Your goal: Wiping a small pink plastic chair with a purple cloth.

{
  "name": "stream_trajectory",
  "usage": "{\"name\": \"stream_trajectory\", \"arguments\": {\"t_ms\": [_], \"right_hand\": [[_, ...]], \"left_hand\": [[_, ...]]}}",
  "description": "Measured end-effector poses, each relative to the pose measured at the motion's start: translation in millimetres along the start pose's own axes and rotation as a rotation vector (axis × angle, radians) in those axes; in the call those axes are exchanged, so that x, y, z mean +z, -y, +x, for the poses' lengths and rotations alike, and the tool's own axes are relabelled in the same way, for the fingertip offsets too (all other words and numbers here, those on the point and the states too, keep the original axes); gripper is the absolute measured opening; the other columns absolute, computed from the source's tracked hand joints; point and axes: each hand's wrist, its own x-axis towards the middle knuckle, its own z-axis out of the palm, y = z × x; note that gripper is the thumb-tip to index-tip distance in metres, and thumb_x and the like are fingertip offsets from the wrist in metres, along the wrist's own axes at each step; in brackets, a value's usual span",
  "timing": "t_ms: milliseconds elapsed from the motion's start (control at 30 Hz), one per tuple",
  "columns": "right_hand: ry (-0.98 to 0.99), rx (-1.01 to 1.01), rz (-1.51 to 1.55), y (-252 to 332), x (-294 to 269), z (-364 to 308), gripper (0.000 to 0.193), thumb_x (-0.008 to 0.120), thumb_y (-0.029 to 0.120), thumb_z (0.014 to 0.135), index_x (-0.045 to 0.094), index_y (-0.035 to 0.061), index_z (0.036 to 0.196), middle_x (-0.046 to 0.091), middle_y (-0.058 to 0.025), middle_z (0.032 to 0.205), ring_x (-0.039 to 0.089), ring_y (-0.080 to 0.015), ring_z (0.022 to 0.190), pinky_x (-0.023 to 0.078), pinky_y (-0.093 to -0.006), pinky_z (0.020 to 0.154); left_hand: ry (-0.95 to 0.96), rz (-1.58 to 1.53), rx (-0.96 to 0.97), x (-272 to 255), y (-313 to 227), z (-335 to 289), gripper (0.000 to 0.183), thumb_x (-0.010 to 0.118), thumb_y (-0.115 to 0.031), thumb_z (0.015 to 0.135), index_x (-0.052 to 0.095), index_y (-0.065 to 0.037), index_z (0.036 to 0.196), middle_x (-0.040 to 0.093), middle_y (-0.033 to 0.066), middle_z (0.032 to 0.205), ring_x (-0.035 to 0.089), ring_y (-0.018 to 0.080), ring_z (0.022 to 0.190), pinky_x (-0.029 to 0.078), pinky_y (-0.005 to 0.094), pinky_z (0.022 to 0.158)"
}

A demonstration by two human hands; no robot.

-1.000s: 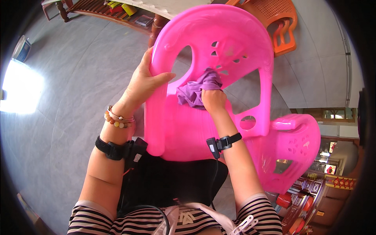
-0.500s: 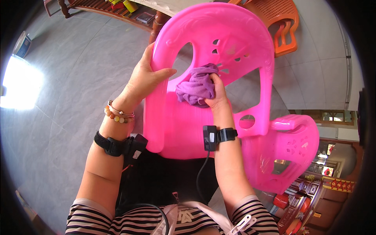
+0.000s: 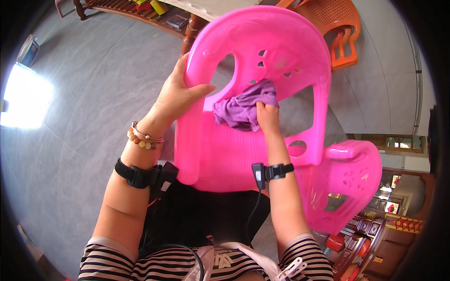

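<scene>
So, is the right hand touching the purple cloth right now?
Touching: the head view shows the right hand gripping bunched folds of the purple cloth.

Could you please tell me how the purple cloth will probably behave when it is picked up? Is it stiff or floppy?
The purple cloth is likely floppy, since it bunches into many loose folds in the right hand. It is probably light for its size, as that one hand alone grips it. It seems unlikely to roll, because its crumpled outline is irregular.

The chair (image 3: 229, 161) is glossy plastic, the cloth (image 3: 243, 108) matt.
</scene>
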Motion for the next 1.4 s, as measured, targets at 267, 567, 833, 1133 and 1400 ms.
{"name": "stream_trajectory", "arguments": {"t_ms": [267,567,833,1133,1400], "right_hand": [[0.119,0.727,1.283,13,-2,17,0.027,0.051,0.023,0.089,0.063,0.0067,0.107,0.069,-0.0152,0.099,0.067,-0.0334,0.093,0.054,-0.0465,0.082],[-0.048,-0.431,-0.971,-15,-30,11,0.015,0.058,0.023,0.085,0.066,0.0143,0.093,0.060,-0.0120,0.054,0.061,-0.0340,0.047,0.048,-0.0493,0.043],[0.015,-0.212,-0.852,4,-8,11,0.022,0.055,0.020,0.084,0.066,0.0084,0.100,0.062,-0.0199,0.062,0.065,-0.0379,0.061,0.052,-0.0493,0.055],[0.285,0.659,1.659,3,-2,-7,0.029,0.044,0.012,0.089,0.062,0.0025,0.110,0.066,-0.0135,0.108,0.063,-0.0237,0.107,0.049,-0.0414,0.096],[-0.033,0.574,0.931,-17,-19,-13,0.027,0.051,0.010,0.086,0.062,0.0026,0.110,0.066,-0.0078,0.107,0.065,-0.0201,0.099,0.052,-0.0350,0.088]], "left_hand": [[0.020,-0.040,0.005,4,-1,-1,0.075,0.076,-0.017,0.079,0.037,-0.006,0.142,0.062,0.0082,0.108,0.061,0.0154,0.092,0.052,0.0313,0.080],[0.024,-0.020,0.046,0,-1,-1,0.075,0.076,-0.018,0.079,0.036,-0.006,0.142,0.062,0.0084,0.107,0.061,0.0152,0.092,0.052,0.0309,0.079],[0.014,0.020,0.009,3,1,0,0.078,0.076,-0.018,0.078,0.035,-0.005,0.143,0.062,0.0102,0.108,0.061,0.0167,0.094,0.051,0.0317,0.082],[0.022,-0.046,0.025,2,4,0,0.075,0.076,-0.017,0.080,0.036,-0.004,0.142,0.061,0.0085,0.108,0.061,0.0159,0.091,0.052,0.0311,0.080],[0.012,-0.028,-0.037,2,-4,-4,0.077,0.077,-0.019,0.079,0.035,-0.005,0.143,0.061,0.0090,0.109,0.060,0.0158,0.094,0.051,0.0311,0.081]]}}
